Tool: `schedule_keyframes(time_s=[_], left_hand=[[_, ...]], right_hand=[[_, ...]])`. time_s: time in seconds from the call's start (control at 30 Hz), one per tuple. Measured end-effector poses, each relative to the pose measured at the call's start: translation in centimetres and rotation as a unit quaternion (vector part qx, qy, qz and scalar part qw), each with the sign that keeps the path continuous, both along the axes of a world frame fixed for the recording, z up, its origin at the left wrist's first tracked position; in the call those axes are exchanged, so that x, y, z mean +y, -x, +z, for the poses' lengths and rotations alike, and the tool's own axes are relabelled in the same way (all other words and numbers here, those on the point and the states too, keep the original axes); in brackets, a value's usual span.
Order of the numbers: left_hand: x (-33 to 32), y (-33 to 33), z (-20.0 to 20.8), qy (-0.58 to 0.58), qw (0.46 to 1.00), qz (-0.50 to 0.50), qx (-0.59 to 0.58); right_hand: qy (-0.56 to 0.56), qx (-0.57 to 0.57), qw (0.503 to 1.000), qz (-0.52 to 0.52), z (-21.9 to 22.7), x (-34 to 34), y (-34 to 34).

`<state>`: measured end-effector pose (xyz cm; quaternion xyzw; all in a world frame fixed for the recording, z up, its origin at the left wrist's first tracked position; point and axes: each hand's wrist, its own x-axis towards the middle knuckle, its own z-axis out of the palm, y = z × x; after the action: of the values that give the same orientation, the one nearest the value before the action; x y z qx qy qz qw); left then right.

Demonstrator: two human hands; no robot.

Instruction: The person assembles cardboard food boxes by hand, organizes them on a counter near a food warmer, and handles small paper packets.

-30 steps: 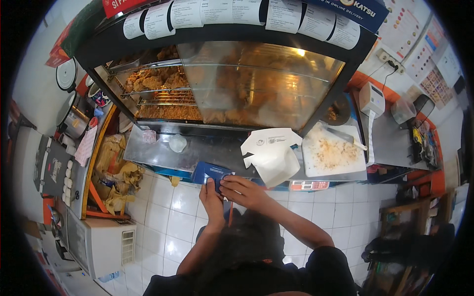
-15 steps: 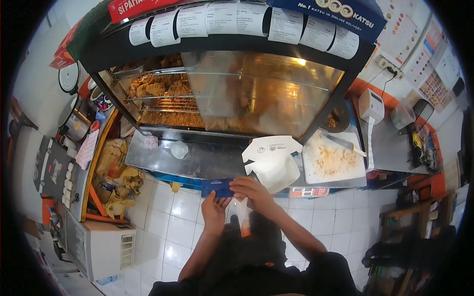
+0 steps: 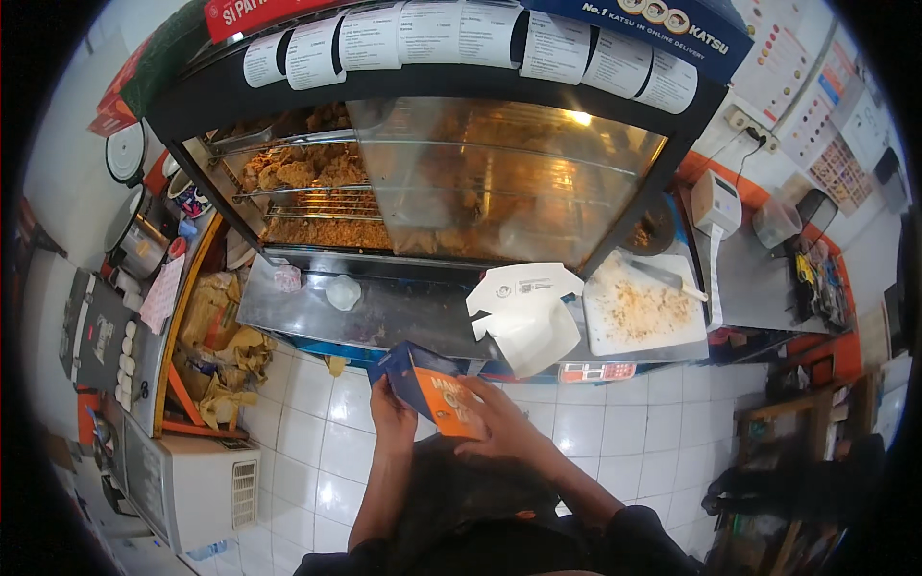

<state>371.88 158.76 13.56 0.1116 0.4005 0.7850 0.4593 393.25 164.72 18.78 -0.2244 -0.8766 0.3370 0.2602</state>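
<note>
In front of my body I hold a blue and orange cardboard box [image 3: 432,382], tilted, its printed orange face turned up toward me. My left hand [image 3: 391,418] grips the blue left side with closed fingers. My right hand [image 3: 497,420] is closed on the orange right edge, its fingers lying across that face. On the counter just beyond my right hand stands an open white takeaway box [image 3: 531,331], lid tipped back and its near end jutting over the counter edge. Its inside is largely out of sight.
A heated display cabinet [image 3: 519,182] with fried pieces [image 3: 307,171] on racks rises behind the steel counter [image 3: 403,312]. Right of the takeaway box, a crumb-covered white cutting board [image 3: 639,322] carries a knife [image 3: 663,276]. Paper slips [image 3: 429,34] hang along the cabinet top.
The flat blue piece between my hands now shows as a box with depth, its orange face turned into view. My right hand has moved down and nearer my body.
</note>
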Motion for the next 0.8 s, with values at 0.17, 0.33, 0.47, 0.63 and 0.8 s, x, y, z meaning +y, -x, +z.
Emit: schedule_keyframes(time_s=[0.17,0.33,0.47,0.63,0.8], left_hand=[[0.3,1.3,-1.4,0.012,1.000,0.019,0.009],[-0.7,-0.3,0.8,0.033,0.981,-0.065,-0.179],[-1.5,-1.5,0.9,0.092,0.985,-0.135,-0.062],[-1.0,-2.2,1.0,0.152,0.972,-0.175,0.027],[-2.0,-2.1,-0.6,0.183,0.965,-0.182,0.047]], right_hand=[[-0.068,-0.063,0.994,-0.064,-4.7,1.6,0.5],[-0.118,-0.158,0.967,-0.161,-1.4,7.4,4.7],[-0.188,-0.152,0.963,-0.122,-1.6,14.1,7.6],[-0.212,-0.196,0.948,-0.132,-4.9,20.6,9.7],[-0.234,-0.075,0.956,-0.161,-4.5,20.7,9.8]])
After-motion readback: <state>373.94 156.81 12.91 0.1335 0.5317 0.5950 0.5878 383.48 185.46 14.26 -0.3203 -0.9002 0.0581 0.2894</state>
